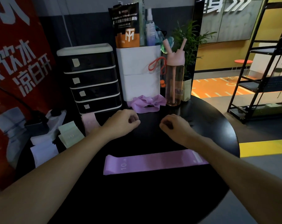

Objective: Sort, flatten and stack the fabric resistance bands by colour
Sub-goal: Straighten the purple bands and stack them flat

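— Where are the fabric bands seen?

— A purple band (153,162) is laid flat and smooth across the lower centre of the frame, on the round, glossy black bench (218,126); a "10" is printed near its left end. A second, crumpled purple band (146,104) is bunched in soft folds at upper centre, against the foot of a white bin (138,73). At centre left, a folded pink band (89,122), a pale green stack (69,135) and a whitish stack (43,151) are set side by side.

— And the hands?

— The left hand (124,122) and right hand (174,126) are held near each other at mid-frame, between the two purple bands. The fingers of each are curled inward, and nothing is seen gripped in either.

— What else is shown?

— A black drawer unit (91,78) with white-edged trays is placed left of the bin, and a translucent pink bottle (175,78) right of it.
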Demonstrator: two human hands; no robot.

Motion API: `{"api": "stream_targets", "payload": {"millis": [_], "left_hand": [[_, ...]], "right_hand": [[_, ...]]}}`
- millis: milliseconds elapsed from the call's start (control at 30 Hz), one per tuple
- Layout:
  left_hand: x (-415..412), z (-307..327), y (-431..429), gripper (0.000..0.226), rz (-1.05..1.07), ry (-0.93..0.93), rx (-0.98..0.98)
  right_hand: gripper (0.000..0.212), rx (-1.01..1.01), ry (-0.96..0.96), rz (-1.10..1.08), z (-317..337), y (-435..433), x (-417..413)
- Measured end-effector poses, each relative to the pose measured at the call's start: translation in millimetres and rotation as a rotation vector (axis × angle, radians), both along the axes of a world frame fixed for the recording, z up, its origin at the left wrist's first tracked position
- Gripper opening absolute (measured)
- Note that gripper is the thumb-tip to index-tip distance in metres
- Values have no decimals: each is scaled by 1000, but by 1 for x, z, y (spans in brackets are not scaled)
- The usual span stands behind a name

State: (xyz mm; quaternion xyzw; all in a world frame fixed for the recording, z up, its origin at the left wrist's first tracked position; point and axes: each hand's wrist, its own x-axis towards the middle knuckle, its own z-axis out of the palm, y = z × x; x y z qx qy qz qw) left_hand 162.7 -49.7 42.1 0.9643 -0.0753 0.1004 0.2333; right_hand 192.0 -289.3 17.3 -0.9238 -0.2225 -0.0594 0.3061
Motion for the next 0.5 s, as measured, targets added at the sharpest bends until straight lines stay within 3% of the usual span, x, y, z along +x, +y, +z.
{"api": "stream_targets", "payload": {"millis": [200,500], "left_hand": [[53,-11,8,10,173,-26,-66],[103,-42,13,29,399,-18,-170]], "right_hand": [[38,-284,-62,-63,-34,8,9],[40,-284,-159,-51,-41,9,11]]}}
